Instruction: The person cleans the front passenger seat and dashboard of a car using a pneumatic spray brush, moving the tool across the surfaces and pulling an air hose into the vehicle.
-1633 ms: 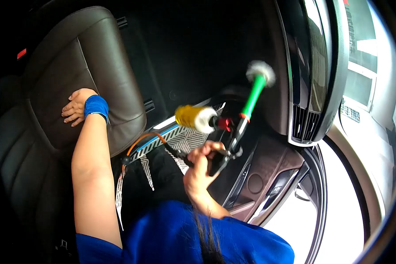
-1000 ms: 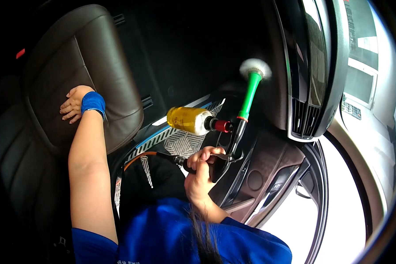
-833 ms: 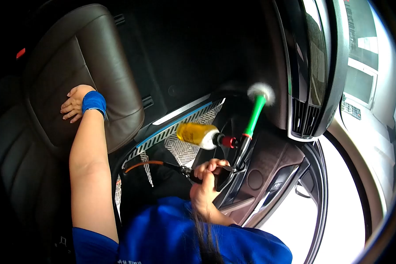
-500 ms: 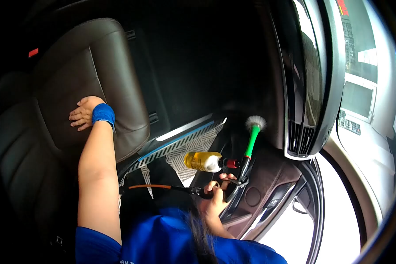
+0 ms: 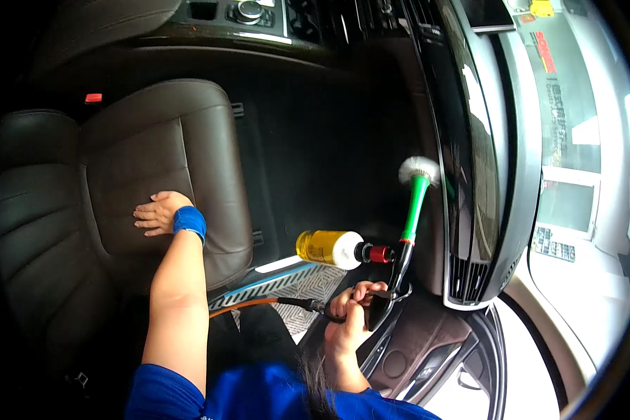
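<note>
**Brush gun (image 5: 401, 263) in right hand (image 5: 351, 324), left hand (image 5: 159, 212) on seat cushion (image 5: 217, 161)**

We observed the right hand's fingers wrapped round the black grip of the brush gun, which was raised above the doorway side of the footwell. Its green nozzle (image 5: 414, 208) pointed away from the body and ended in a round white brush (image 5: 419, 170). The brush lay close to the dashboard (image 5: 462, 182); we could not tell whether they touched. A bottle (image 5: 327, 249) of yellow liquid, joined by a red collar (image 5: 379, 253), stuck out sideways from the gun toward the seat. An orange hose (image 5: 245, 305) ran from the grip toward the left forearm.

The left hand lay on the dark leather, fingers extended and slightly spread, with a blue band (image 5: 190, 221) at the wrist. We noted an air vent (image 5: 468, 280) near the door panel (image 5: 416, 336).
</note>
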A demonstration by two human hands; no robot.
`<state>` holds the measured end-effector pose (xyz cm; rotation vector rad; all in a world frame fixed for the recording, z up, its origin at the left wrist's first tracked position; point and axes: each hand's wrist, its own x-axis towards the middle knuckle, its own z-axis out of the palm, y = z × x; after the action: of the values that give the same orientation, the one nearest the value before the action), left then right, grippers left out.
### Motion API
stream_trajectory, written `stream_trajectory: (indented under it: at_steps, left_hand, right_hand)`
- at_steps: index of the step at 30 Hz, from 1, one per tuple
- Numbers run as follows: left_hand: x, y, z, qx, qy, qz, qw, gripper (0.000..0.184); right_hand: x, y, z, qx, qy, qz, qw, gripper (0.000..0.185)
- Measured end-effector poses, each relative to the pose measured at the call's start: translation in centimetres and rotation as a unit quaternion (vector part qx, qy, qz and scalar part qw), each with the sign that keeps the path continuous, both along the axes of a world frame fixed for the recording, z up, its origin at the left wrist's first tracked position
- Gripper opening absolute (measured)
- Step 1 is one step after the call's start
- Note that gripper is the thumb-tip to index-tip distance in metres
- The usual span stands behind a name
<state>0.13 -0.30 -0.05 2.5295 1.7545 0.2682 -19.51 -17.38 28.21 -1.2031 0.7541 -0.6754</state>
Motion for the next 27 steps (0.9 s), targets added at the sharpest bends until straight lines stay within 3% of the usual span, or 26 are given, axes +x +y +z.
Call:
stream_trajectory:
  at_steps: [5, 9, 14, 24, 27]
  left_hand:
    - [-0.2, 0.4, -0.3, 0.015, 0.024, 0.005, 1.0, 0.057]
    - [-0.4, 0.3, -0.2, -0.014, 0.027, 0.003, 1.0, 0.058]
    - [0.0, 0.2, 0.0, 0.015, 0.035, 0.012, 0.999, 0.056]
    - [-0.3, 0.4, -0.2, 0.028, 0.035, 0.006, 0.999, 0.054]
    - [0.0, 0.0, -0.4, 0.029, 0.031, 0.008, 0.999, 0.054]
  right_hand:
    - [6.0, -2.2, -0.1, -0.039, -0.045, 0.061, 0.996, 0.048]
    - [10.9, -3.5, 0.2, -0.049, -0.042, 0.09, 0.994, 0.05]
    - [16.5, -4.4, 0.8, -0.143, -0.001, 0.091, 0.985, 0.047]
    - [19.9, -7.5, -2.1, -0.053, 0.1, 0.124, 0.986, 0.029]
    - [17.5, -7.6, -3.0, -0.079, 0.046, 0.101, 0.991, 0.033]
